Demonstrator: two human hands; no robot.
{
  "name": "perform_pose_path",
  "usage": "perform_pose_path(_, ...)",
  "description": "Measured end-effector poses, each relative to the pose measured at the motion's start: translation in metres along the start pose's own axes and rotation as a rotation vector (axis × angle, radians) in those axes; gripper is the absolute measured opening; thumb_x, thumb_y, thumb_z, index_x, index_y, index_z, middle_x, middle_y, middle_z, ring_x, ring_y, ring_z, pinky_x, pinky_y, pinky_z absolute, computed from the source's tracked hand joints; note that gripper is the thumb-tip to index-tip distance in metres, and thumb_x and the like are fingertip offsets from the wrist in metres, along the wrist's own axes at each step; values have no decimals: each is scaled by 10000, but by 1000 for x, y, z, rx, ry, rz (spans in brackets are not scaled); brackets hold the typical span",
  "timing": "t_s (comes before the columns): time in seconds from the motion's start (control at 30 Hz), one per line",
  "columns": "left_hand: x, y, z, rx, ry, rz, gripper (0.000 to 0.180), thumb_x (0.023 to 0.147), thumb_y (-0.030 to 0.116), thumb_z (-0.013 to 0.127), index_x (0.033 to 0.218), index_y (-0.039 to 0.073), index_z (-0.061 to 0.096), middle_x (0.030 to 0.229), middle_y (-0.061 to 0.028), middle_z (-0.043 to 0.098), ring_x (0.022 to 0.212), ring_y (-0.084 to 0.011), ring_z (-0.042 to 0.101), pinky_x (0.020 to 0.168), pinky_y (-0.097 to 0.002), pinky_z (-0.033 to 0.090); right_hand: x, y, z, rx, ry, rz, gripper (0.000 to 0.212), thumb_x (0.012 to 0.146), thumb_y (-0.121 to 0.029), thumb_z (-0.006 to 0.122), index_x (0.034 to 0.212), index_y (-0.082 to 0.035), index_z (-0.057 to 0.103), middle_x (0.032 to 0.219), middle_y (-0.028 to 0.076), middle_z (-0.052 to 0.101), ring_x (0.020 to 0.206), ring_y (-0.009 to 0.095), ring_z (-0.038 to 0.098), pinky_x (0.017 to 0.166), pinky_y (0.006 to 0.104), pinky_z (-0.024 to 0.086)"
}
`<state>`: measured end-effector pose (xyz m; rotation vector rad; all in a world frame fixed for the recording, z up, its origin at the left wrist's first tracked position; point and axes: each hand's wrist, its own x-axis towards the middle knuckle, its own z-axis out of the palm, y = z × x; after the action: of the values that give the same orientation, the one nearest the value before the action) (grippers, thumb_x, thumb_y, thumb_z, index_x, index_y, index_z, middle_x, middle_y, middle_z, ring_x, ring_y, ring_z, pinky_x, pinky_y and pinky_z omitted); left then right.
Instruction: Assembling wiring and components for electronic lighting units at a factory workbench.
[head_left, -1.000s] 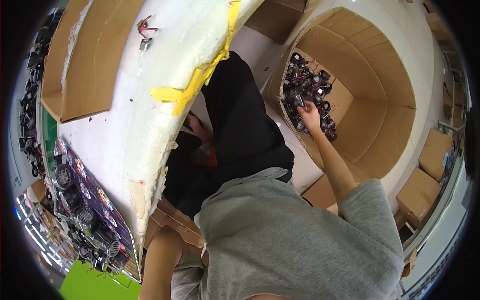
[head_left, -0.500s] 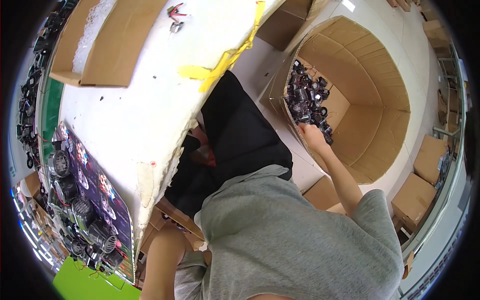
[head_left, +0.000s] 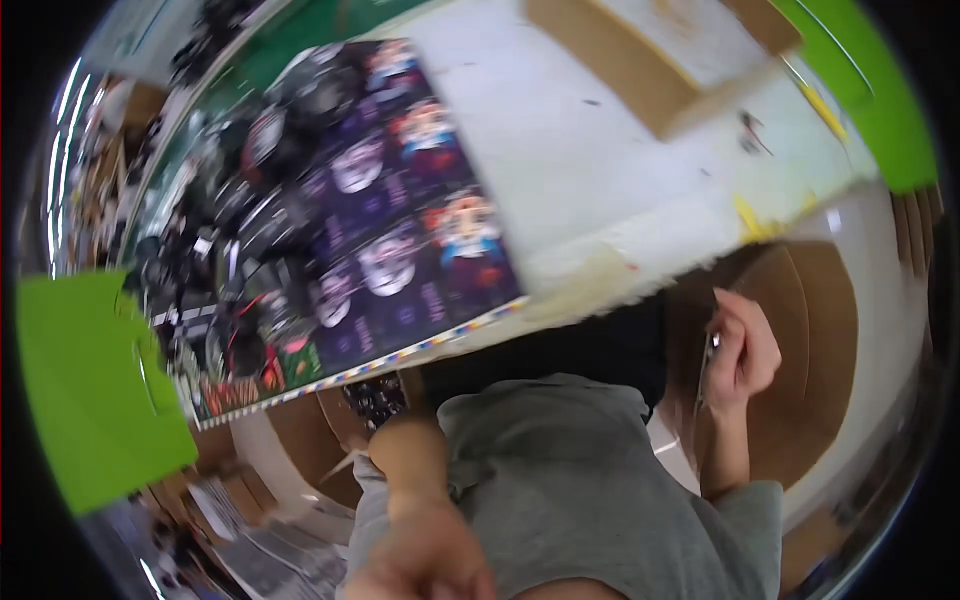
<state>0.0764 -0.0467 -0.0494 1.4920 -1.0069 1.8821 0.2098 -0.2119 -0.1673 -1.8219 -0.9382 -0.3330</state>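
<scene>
My right hand (head_left: 742, 345) is raised at the near side of a large cardboard box (head_left: 810, 350) to the right. Its fingers are loosely curled and apart, with nothing visible between them. Close to my chest at the lower edge, my left hand (head_left: 425, 565) is smeared by motion, and its fingers cannot be read. On the worktable ahead to the left, a pile of black cylindrical parts (head_left: 270, 220) with thin red wires lies blurred on a dark printed sheet (head_left: 390, 290).
An open cardboard box (head_left: 625, 70) stands on the white worktable (head_left: 540, 190). A small part with red wires (head_left: 752, 135) lies nearby, beside torn yellow tape (head_left: 755, 220). Below the table's ragged front edge, another cardboard box (head_left: 315, 440) stands beside small dark parts (head_left: 375, 398).
The view has swung left toward the printed sheet and pile. My right hand has come up from the large box's rim. My left hand has come into view near my chest.
</scene>
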Motion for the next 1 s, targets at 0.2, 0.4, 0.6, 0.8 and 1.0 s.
perform_pose_path(0.2, -42, 76, -66, 513, -430, -308, 335, 757, 286, 661, 996, 102, 516, 721, -46, 527, 612, -229, 583, 526, -334, 477, 72, -47, 26, -78, -176, -345, 142, 760, 5, 602, 891, 53, 629, 665, 102, 559, 555, 213, 509, 502, 294, 403)
perform_pose_path(0.4, -47, 80, -96, 1201, -647, -661, 148, 650, 211, 707, 760, 179, 613, 778, -6, 513, 785, -234, 552, 659, -351, 393, 125, -73, 66, -62, -342, -287, 133, 757, 34, 615, 888, 12, 628, 694, 93, 519, 608, 204, 511, 557, 272, 400)
perform_pose_path(0.6, -54, 68, -121, 1459, -304, -839, 252, 576, 23, 732, 581, 78, 486, 841, -79, 490, 873, -302, 501, 723, -377, 407, 177, -92, 85, -174, -410, -366, 157, 787, -94, 628, 920, -10, 628, 795, 114, 544, 723, 233, 552, 633, 315, 425)
perform_pose_path(0.8, -73, 57, -113, 1159, -594, -844, 262, 612, 84, 732, 620, 73, 470, 754, -62, 501, 711, -234, 518, 624, -349, 379, 212, -82, 93, -238, -504, -442, 217, 820, -196, 593, 950, -27, 633, 922, 122, 575, 825, 282, 580, 710, 340, 451)
perform_pose_path(1.0, -55, 41, -109, 1141, -621, -722, 190, 619, 105, 715, 665, 101, 531, 782, -49, 528, 750, -211, 541, 693, -328, 369, 238, -75, 92, -454, -448, -308, 164, 809, -122, 552, 910, -30, 643, 840, 132, 575, 776, 274, 590, 710, 333, 464)
